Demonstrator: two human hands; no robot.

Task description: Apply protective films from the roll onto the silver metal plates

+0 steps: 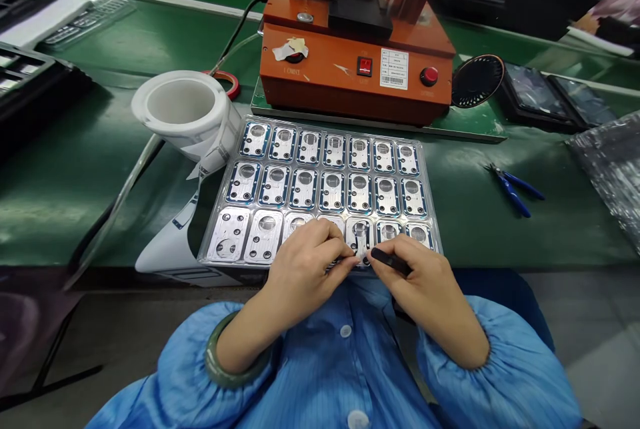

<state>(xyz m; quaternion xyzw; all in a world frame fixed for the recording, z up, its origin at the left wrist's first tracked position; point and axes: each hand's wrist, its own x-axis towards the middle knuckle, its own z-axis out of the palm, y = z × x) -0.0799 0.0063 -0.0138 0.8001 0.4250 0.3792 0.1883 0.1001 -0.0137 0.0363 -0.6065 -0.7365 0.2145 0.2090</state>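
"Green covers the desk (pixel 480 229). What stands on it, and why there?"

"The largest thing is the orange machine (pixel 325 69), at the back. I suppose that spot frees the near side for handwork."

"And in front of it?"

"The clear tray (pixel 429 197), right at the near edge, rows of metal plates in its pockets. Lying so close, every row should be within easy reach. The white roll (pixel 220 119) stands just beside its left side, open core upward, its loose liner trailing to the desk's front edge."

"Where are the hands?"

"Both at the tray's front row. The left hand (pixel 313 249) comes in with its fingers pinched narrow, near one another's tips, probably to steady something small. Whether anything sits between them, I cannot tell. The right hand (pixel 425 276) has its fingers wrapped around something."

"Those blue pliers (pixel 501 177)?"

"Lying right of the tray, well apart from the hands, perhaps to be clear of the elbows."

"Which plate is between the hands?"

"The metal plate (pixel 360 236) fifth from the left in the front row, flat in its pocket, which likely stops it sliding."

"And the smallest piece?"

"The black tool (pixel 390 261) in the right fingers, held like a pen, presumably for fine control."
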